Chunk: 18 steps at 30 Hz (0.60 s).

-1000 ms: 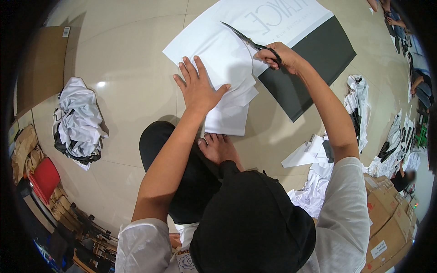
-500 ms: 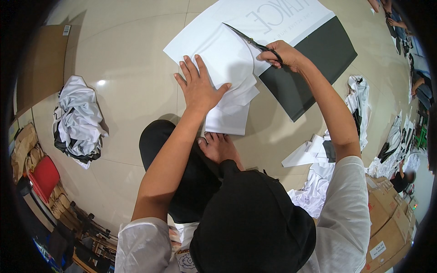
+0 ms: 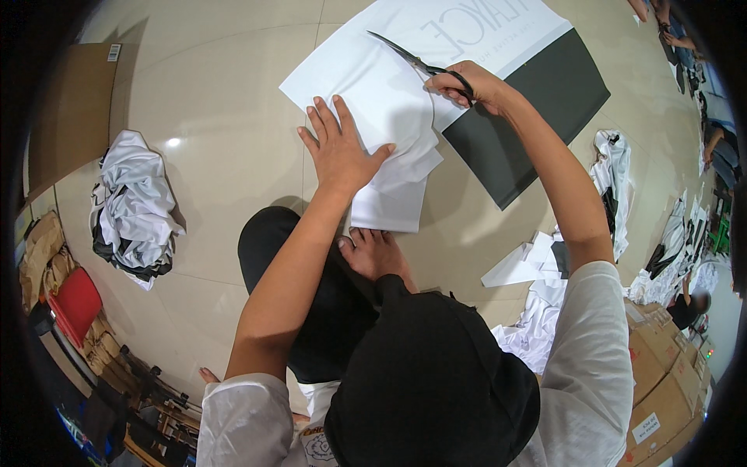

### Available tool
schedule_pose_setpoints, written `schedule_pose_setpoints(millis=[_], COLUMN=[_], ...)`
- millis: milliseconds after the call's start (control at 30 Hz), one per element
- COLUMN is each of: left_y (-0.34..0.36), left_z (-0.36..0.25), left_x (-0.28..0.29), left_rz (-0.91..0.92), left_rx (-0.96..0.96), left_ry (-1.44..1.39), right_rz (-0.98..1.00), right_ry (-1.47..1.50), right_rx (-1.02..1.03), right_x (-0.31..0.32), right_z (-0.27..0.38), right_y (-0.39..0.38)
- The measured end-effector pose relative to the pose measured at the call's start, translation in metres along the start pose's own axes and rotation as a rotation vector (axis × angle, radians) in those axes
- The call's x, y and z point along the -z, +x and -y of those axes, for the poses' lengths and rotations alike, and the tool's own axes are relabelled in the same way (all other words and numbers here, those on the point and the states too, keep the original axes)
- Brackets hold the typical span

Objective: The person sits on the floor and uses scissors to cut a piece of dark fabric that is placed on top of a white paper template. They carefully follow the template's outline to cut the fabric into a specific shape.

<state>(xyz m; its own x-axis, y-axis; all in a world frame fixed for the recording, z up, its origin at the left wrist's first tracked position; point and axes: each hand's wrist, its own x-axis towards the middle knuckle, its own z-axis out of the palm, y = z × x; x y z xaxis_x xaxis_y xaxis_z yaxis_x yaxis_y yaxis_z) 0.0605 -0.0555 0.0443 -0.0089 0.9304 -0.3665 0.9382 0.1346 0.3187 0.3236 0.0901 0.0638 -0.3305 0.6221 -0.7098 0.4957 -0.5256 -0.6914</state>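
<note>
My left hand (image 3: pixel 340 148) lies flat with its fingers spread, pressing on white fabric (image 3: pixel 389 93) on the floor. In my right hand (image 3: pixel 472 87) is a pair of black-handled scissors (image 3: pixel 420 65), its fingers through the handles. The blades point up and left over the fabric, and they look nearly closed. Beneath lies a larger white sheet (image 3: pixel 498 31) with faint grey print, joined to a dark grey panel (image 3: pixel 537 117). My bare foot (image 3: pixel 379 253) touches the near end of the white fabric.
A crumpled white-and-black cloth heap (image 3: pixel 136 206) lies at left, near a brown cardboard panel (image 3: pixel 70 117). White scraps (image 3: pixel 537 261) lie at right beside stacked cardboard boxes (image 3: pixel 661 366). A red chair (image 3: pixel 75 306) stands at lower left. Other people sit at the far right edge.
My right hand has moved slightly up and left with the scissors, their tips reaching farther across the fabric. My left hand has stayed in place. A bare foot now shows at lower left.
</note>
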Motion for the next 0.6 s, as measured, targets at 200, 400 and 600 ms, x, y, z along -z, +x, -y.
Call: schedule_pose_setpoints(millis=[200, 400, 600], left_y=[-0.0011, -0.0003, 0.0003], left_z=[0.0002, 0.0009, 0.0015], left_x=[-0.0003, -0.0017, -0.0035], left_rz=[-0.016, -0.013, -0.017], left_rx=[-0.013, -0.005, 0.002], left_ry=[-0.007, 0.009, 0.027], right_rz=[0.008, -0.017, -0.026], right_ry=[0.028, -0.026, -0.043], right_rx=[0.007, 0.018, 0.024], right_x=[0.0044, 0.0066, 0.0078], right_z=[-0.0020, -0.0026, -0.0018], right_y=[0.0064, 0.0089, 0.0090])
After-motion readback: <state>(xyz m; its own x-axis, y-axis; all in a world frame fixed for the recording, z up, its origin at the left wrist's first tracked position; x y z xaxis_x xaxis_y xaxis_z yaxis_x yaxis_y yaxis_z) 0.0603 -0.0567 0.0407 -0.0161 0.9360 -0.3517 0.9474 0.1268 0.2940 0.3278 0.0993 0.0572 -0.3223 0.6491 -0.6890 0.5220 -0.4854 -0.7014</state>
